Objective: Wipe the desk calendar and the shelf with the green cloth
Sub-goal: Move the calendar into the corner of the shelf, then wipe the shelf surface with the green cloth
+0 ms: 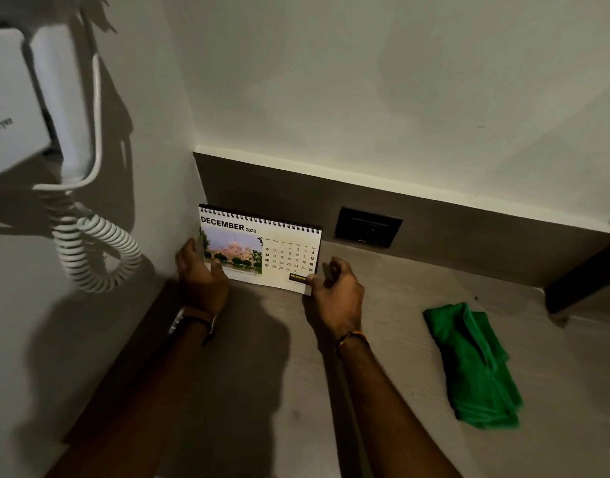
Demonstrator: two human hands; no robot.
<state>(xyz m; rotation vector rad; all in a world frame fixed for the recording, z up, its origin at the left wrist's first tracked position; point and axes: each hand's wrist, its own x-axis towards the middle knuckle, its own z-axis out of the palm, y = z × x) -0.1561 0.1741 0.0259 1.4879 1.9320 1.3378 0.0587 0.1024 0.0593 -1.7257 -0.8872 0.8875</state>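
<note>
A spiral-bound desk calendar showing December stands upright in the back left corner of the pale wood-grain shelf. My left hand grips its lower left edge, thumb on the front page. My right hand holds its lower right corner with thumb and fingers. A folded green cloth lies flat on the shelf to the right, apart from both hands.
A white wall-mounted hair dryer with a coiled cord hangs on the left wall, close to the calendar. A dark socket plate sits in the back panel. A dark post stands at the far right.
</note>
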